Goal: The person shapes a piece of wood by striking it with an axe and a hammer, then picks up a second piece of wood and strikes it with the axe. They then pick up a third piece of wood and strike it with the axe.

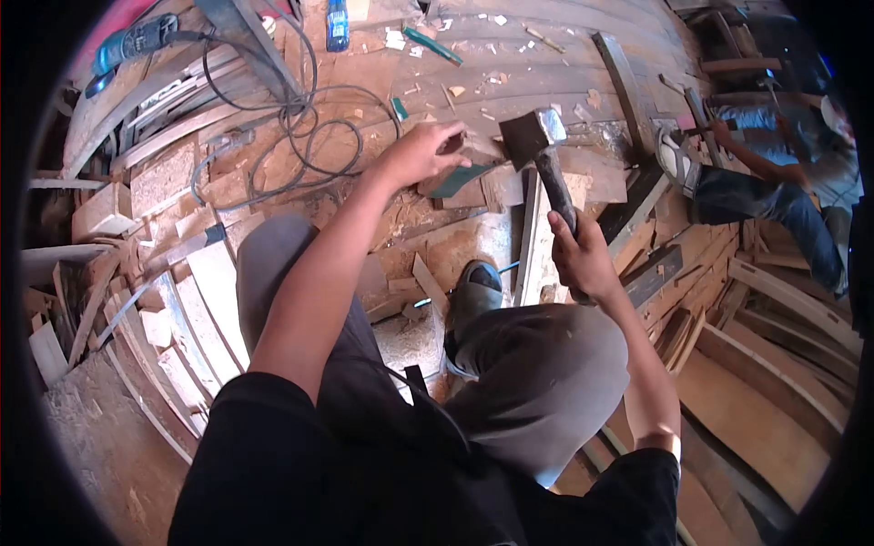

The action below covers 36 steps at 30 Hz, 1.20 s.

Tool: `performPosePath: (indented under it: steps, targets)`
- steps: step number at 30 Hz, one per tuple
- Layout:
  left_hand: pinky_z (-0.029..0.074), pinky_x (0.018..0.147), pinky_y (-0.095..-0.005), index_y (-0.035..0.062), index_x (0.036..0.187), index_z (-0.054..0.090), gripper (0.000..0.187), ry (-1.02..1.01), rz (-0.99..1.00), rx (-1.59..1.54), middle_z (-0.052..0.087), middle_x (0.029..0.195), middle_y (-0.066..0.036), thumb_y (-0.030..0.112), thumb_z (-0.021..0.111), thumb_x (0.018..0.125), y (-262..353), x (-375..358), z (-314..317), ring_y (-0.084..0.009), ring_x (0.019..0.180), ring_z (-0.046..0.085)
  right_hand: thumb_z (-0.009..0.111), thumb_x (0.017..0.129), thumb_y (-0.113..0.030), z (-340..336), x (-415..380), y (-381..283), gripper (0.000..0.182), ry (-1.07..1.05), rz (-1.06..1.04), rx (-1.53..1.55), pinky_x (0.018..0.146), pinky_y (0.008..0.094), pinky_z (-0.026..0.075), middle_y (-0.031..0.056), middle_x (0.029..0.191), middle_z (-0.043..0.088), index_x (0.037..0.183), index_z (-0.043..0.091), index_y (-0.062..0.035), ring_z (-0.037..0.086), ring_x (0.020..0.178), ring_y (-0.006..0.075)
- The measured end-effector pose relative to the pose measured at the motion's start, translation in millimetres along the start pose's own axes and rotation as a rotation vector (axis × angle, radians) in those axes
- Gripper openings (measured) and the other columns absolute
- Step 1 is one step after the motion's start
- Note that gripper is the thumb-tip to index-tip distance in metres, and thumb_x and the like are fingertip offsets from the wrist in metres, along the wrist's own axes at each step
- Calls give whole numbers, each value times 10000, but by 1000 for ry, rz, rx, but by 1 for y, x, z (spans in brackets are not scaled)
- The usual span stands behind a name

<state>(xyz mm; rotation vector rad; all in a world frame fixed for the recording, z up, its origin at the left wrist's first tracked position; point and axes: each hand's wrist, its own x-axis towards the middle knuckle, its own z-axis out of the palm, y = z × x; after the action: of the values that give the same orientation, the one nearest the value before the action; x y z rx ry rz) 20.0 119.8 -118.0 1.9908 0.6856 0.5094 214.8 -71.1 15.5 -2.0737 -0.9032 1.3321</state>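
While the right hand (584, 257) clenches the handle of the hammer (531, 138), its head raised above the floor (537, 68), the left hand (423, 156) curves its fingers beside the green-sided block (458, 180); whether it grasps anything cannot be told. The looped cable (289, 107) lies toward the floor's far left corner.

The cord (289, 111) lies left of the hammer (535, 138), the power tool (137, 44) farther left and behind.

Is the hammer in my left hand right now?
No, the right hand grips the hammer by its handle, while the left hand is apart from it.
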Motion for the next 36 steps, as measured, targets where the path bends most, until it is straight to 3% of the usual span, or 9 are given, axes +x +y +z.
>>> performPosePath:
  steps: [3, 6, 12, 17, 22, 25, 28, 30, 36]
  targets:
    - [482, 852, -355, -57, 1168, 562, 563, -3, -41, 34, 645, 1057, -219, 296, 772, 783, 0, 0, -5, -308, 982, 635, 512, 992, -334, 4, -2, 5, 295, -38, -42, 97, 337, 246, 279, -41, 543, 394, 878, 456, -68, 349, 380, 57]
    - [469, 661, -357, -3, 1088, 565, 447, 142, 135, -50, 630, 797, -188, 261, 767, 790, -7, -2, 0, -227, 673, 564, 512, 993, -321, 8, -7, 7, 274, -40, -52, 240, 340, 236, 241, -50, 543, 357, 884, 452, -76, 304, 384, 51]
    - [496, 825, -336, 43, 1201, 576, 519, 166, 158, -402, 663, 1046, -221, 266, 775, 777, -17, 18, 21, -266, 957, 664, 519, 986, -347, 4, -38, -25, 280, 108, -64, 367, 349, 222, 236, -53, 560, 356, 867, 435, -108, 307, 407, 48]
    - [491, 863, -359, 37, 1194, 582, 505, 95, 118, -156, 650, 1095, -214, 250, 771, 777, -3, 18, 20, -327, 1044, 632, 458, 979, -458, -26, -63, -79, 406, 475, -545, 266, 290, 245, 263, -10, 526, 394, 919, 471, -57, 367, 343, 85]
    - [490, 860, -362, 37, 1198, 579, 495, 92, 135, -150, 648, 1098, -215, 230, 766, 782, -3, 20, 22, -324, 1049, 632, 446, 959, -534, -69, -74, -92, 420, 424, -942, 391, 302, 248, 213, 1, 528, 329, 1001, 443, -116, 304, 361, 86]
    - [486, 865, -357, 29, 1207, 574, 480, 56, 111, -165, 650, 1103, -213, 193, 751, 792, 0, 22, 20, -309, 1032, 639, 465, 949, -541, -46, -56, -56, 454, 595, -745, 224, 309, 255, 270, -1, 505, 386, 892, 478, -91, 357, 362, 85]
    - [476, 880, -349, 7, 1217, 567, 455, 33, 91, -167, 649, 1121, -206, 142, 726, 812, 3, 23, 21, -278, 1019, 644, 514, 987, -358, -25, -22, 16, 295, 274, -347, -74, 332, 242, 295, -34, 515, 410, 856, 471, -97, 371, 372, 65]
    - [475, 878, -353, 12, 1224, 560, 463, 52, 117, -185, 649, 1119, -206, 151, 726, 815, 6, 24, 24, -280, 1024, 642, 517, 993, -308, -22, -13, 15, 309, 44, 24, 83, 334, 248, 289, -49, 516, 390, 812, 449, -66, 344, 382, 51]
    - [467, 904, -369, 29, 1224, 560, 460, -17, -3, -147, 640, 1143, -200, 185, 724, 823, 2, 25, 21, -319, 1058, 622, 539, 980, -336, -17, -16, 14, 327, 28, 20, 206, 337, 253, 261, -39, 545, 397, 812, 438, -74, 326, 391, 51]
